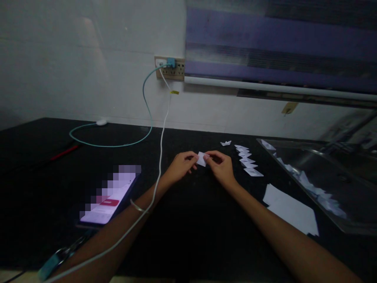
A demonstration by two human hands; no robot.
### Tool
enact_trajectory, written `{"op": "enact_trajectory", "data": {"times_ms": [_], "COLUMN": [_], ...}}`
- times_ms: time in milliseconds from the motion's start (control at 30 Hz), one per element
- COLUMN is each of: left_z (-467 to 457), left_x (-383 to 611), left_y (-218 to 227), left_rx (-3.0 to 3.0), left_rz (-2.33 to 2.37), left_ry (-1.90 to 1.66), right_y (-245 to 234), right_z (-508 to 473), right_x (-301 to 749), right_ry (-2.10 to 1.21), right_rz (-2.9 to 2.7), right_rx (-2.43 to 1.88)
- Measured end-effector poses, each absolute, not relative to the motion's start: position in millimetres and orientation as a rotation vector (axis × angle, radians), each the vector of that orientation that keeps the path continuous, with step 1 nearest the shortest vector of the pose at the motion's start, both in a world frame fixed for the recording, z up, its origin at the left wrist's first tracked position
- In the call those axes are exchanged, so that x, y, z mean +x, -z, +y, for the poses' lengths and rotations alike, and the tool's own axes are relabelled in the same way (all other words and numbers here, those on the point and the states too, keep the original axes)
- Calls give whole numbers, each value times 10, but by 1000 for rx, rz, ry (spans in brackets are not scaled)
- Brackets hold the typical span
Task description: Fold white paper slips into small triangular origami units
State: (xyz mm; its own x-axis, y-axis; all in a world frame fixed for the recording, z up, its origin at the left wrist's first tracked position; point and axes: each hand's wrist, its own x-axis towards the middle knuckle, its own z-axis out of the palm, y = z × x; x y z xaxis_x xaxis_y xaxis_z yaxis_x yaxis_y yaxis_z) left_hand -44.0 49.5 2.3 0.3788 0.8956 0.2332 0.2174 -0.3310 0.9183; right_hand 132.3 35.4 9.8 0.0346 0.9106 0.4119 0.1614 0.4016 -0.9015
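Observation:
Both my hands meet over the middle of a black countertop point(191, 220). My left hand point(181, 166) and my right hand point(220, 165) each pinch one side of a small white paper piece point(201, 158), held just above the surface. A thin bangle sits on my left wrist. To the right of my right hand lies a row of several small folded white paper pieces point(247, 161), with one folded paper boat shape point(226, 143) apart from them, further back.
A lit phone point(110, 200) lies at the left. A white cable point(160, 157) and a teal cable point(118, 143) run from a wall socket point(170, 67). White paper sheets point(291, 210) lie right, beside a steel sink point(324, 177) holding paper scraps. A red pen point(64, 152) lies far left.

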Motion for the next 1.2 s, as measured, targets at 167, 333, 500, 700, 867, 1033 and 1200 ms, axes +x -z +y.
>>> {"op": "enact_trajectory", "data": {"times_ms": [167, 333, 500, 700, 867, 1033, 1200], "left_z": [506, 504, 511, 472, 489, 503, 501], "left_x": [-435, -419, -419, -421, -440, -448, -436], "left_y": [-22, -19, -32, -120, -106, -100, -135], "left_rx": [1744, 1753, 1668, 1701, 1725, 1646, 1539], "left_rz": [957, 945, 939, 912, 920, 912, 927], "left_ry": [-1095, -1113, -1058, -987, -989, -1036, -1046], "right_y": [-76, -28, -28, -109, -157, -120, -102], "right_z": [381, 397, 376, 304, 241, 246, 278], "right_x": [1338, 1338, 1319, 1315, 1312, 1332, 1368], "right_ry": [-817, -911, -838, -585, -422, -281, -184], "right_rz": [-1420, -1429, -1420, -1487, -1651, -1844, -1973], "right_rx": [-1034, -1024, -1093, -1058, -973, -890, -861]}}
